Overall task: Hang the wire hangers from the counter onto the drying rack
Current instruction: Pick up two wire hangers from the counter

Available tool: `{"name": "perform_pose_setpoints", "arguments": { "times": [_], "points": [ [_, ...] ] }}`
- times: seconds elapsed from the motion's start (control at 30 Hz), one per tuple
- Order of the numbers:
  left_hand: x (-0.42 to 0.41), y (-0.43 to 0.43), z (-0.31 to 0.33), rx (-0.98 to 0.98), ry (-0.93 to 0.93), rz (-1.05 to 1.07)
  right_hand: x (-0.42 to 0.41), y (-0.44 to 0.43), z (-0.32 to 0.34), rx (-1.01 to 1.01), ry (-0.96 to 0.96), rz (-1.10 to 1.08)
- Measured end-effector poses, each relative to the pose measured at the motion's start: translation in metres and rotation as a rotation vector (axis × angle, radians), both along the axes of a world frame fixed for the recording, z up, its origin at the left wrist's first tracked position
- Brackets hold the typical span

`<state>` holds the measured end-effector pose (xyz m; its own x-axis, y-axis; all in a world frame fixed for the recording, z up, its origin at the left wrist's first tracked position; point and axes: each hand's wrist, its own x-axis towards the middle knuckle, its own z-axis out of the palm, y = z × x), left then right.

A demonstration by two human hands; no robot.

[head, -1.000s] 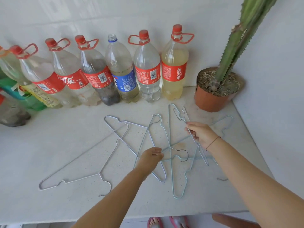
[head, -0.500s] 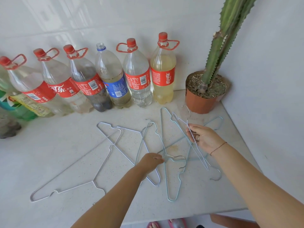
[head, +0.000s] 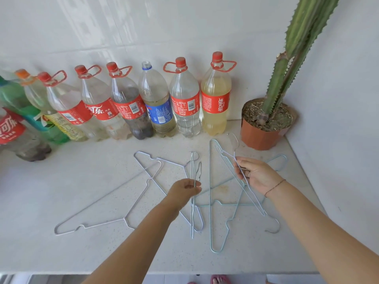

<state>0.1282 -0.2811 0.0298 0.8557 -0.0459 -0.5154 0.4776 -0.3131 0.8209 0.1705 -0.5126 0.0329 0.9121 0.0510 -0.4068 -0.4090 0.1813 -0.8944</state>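
Note:
Several thin wire hangers lie crossed on the white counter (head: 61,253). My left hand (head: 184,190) pinches one pale blue hanger (head: 192,218) and holds it tipped up on edge above the others. My right hand (head: 256,175) grips another pale hanger (head: 225,158) by its wire, lifted off the counter, its hook (head: 273,227) hanging near the front. A silver hanger (head: 98,203) lies flat at the left, and a blue one (head: 211,201) lies in the middle. No drying rack is in view.
A row of plastic soda bottles (head: 184,105) stands along the back wall. A potted cactus (head: 264,124) fills the back right corner, close to my right hand. White walls close the back and right sides. The counter's front edge (head: 205,272) runs below my arms.
My left hand has taken hold of a hanger and turned it up on edge. My right hand has raised its hanger a little. The camera has tilted up and shifted left.

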Motion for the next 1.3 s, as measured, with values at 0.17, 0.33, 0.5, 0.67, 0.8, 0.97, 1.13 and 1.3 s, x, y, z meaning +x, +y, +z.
{"name": "perform_pose_setpoints", "arguments": {
  "times": [0.17, 0.33, 0.5, 0.67, 0.8, 0.97, 1.13, 1.3],
  "points": [
    [-0.007, 0.023, 0.02, 0.155, -0.18, 0.12, 0.009, 0.017, 0.015, 0.065, 0.02, 0.02],
    [-0.014, 0.05, 0.04, 0.384, -0.219, 0.176, 0.017, 0.04, 0.037, 0.11, -0.001, 0.129],
    [-0.033, 0.078, 0.066, 0.478, -0.228, 0.244, 0.026, 0.071, 0.063, 0.009, -0.057, 0.26],
    [-0.064, 0.105, 0.093, 0.432, -0.313, 0.327, 0.032, 0.103, 0.09, -0.16, -0.122, 0.431],
    [-0.09, 0.122, 0.11, 0.469, -0.36, 0.442, 0.03, 0.124, 0.109, -0.206, -0.153, 0.553],
    [-0.122, 0.141, 0.113, 0.397, -0.372, 0.634, 0.011, 0.154, 0.125, -0.137, -0.179, 0.653],
    [-0.164, 0.154, 0.123, 0.026, -0.373, 0.807, -0.027, 0.199, 0.137, -0.013, -0.165, 0.775],
    [-0.226, 0.167, 0.164, -0.395, -0.416, 0.985, -0.081, 0.252, 0.162, 0.189, -0.073, 0.948]
  ]
}}
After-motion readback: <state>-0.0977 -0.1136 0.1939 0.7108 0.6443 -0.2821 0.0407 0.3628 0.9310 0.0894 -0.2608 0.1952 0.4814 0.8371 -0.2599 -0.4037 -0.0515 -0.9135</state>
